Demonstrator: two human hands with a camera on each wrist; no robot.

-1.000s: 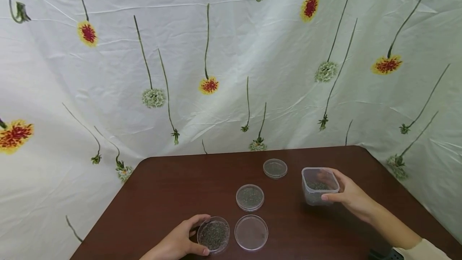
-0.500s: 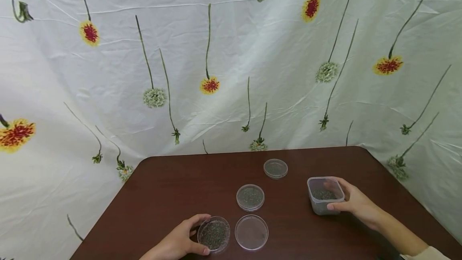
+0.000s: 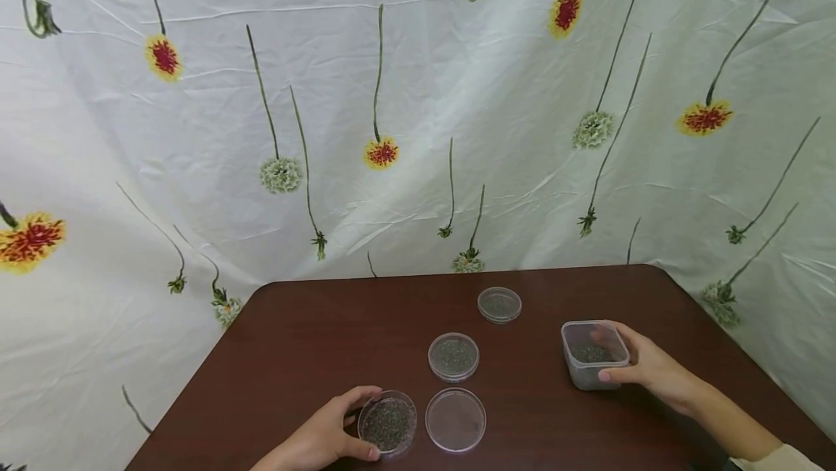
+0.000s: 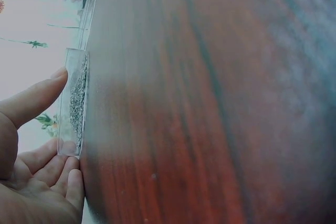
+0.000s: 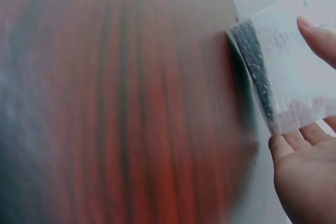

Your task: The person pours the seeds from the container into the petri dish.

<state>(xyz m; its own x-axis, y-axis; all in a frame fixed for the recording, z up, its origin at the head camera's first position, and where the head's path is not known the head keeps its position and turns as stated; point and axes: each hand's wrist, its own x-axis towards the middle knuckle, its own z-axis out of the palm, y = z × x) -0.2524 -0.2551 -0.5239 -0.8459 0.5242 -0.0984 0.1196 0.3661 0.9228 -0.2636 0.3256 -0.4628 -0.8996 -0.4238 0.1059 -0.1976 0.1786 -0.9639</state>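
My left hand (image 3: 323, 431) grips the side of a round clear petri dish (image 3: 387, 424), thumb at the near side and fingers at the far side. Dark grey-green granules (image 4: 79, 100) lie in the dish, which sits on the brown table. At the right, my right hand (image 3: 653, 369) holds a square clear plastic tub (image 3: 584, 377) round its right side. Similar granules (image 5: 254, 66) cover the tub's bottom. In the right wrist view the tub's base looks slightly tilted to the table; whether it touches fully I cannot tell.
Just right of the held dish lies a clear round lid or dish (image 3: 456, 422) with no granules visible. Behind it stand a petri dish (image 3: 453, 358) with granules and another (image 3: 499, 305) farther back. A flower-patterned white cloth (image 3: 418, 93) hangs beyond the table (image 3: 313, 340).
My right hand has moved the tub to the right and slightly nearer me, mostly in the first half second. The left hand and its petri dish have stayed in place.
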